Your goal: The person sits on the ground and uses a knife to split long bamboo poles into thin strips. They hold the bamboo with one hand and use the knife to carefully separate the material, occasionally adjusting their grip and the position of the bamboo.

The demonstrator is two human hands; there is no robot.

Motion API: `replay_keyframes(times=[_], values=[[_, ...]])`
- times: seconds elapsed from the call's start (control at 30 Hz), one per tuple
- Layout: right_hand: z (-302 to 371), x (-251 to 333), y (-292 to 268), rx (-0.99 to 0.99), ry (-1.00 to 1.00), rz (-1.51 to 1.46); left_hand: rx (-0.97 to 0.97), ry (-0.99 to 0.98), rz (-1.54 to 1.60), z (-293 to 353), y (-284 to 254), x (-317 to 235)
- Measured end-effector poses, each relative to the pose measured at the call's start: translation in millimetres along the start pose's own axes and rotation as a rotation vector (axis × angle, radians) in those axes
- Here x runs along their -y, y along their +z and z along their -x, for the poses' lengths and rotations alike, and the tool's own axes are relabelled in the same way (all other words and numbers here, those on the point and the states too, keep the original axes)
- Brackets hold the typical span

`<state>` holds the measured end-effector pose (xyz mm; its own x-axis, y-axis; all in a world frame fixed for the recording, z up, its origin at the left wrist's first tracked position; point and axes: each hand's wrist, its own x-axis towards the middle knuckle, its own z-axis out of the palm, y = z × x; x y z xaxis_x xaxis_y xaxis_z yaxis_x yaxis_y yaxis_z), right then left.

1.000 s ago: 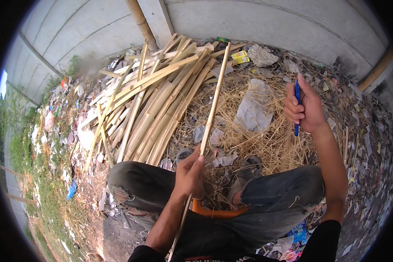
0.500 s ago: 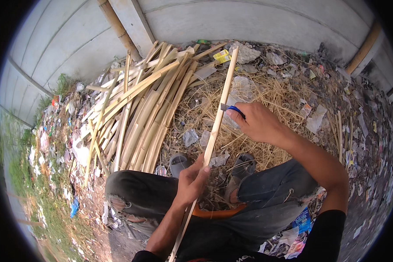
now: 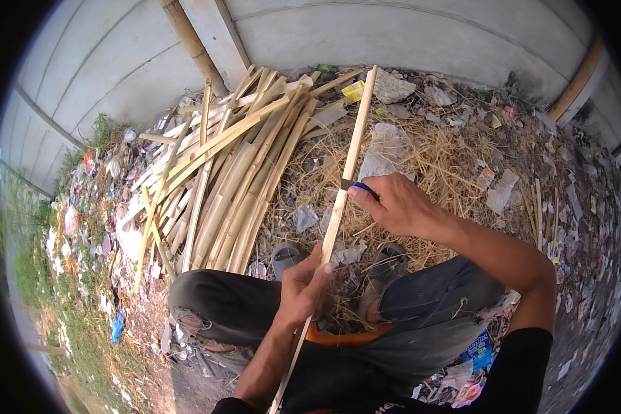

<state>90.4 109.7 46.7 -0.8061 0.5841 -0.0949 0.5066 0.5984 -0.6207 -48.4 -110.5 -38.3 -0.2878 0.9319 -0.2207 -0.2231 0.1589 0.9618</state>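
Observation:
A long pale bamboo strip (image 3: 357,141) slants up and away from my lap, its far end raised toward the wall. My left hand (image 3: 302,284) is closed around its lower part, between my knees. In my right hand (image 3: 397,203) is a knife (image 3: 367,187) with a blue handle. Its short, wide grey blade lies across the strip, touching it about midway between my left hand and the far end. The fingers of my right hand are wrapped around the handle and hide most of it.
A large pile of split bamboo (image 3: 234,183) lies ahead to the left. Curly shavings (image 3: 438,172) and litter cover the ground beyond my feet. A grey panel wall (image 3: 393,34) with bamboo poles (image 3: 190,41) closes off the far side. I sit on something orange (image 3: 348,338).
My right hand and the knife have slid slightly down the strip, toward me. My left hand keeps its hold on the strip. The view has shifted a little.

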Motion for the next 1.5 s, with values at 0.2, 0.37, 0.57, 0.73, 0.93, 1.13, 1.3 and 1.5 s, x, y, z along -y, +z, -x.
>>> replay_keyframes(times=[0.2,0.37,0.57,0.73,0.93,1.13,1.3,1.5], values=[[23,16,44,0.081,-0.272,0.011,-0.048,0.081,0.072,-7,-3,0],[-12,5,5,-0.078,-0.062,-0.051,-0.011,0.034,0.054,-3,-3,-6],[15,10,29,0.036,-0.210,0.085,0.006,0.058,0.101,-9,-5,1],[-14,-1,1,-0.060,-0.074,0.020,0.000,0.010,0.081,-3,-2,-6],[11,19,33,0.026,-0.293,0.080,0.071,0.075,0.111,-7,-11,-3],[5,14,12,0.008,-0.236,-0.041,0.107,0.034,0.189,-7,-5,-9],[-5,13,16,-0.077,-0.224,-0.002,0.124,-0.014,0.308,-2,-13,-5],[-5,5,23,-0.190,-0.361,0.046,0.179,-0.017,0.346,-2,-15,-3]])
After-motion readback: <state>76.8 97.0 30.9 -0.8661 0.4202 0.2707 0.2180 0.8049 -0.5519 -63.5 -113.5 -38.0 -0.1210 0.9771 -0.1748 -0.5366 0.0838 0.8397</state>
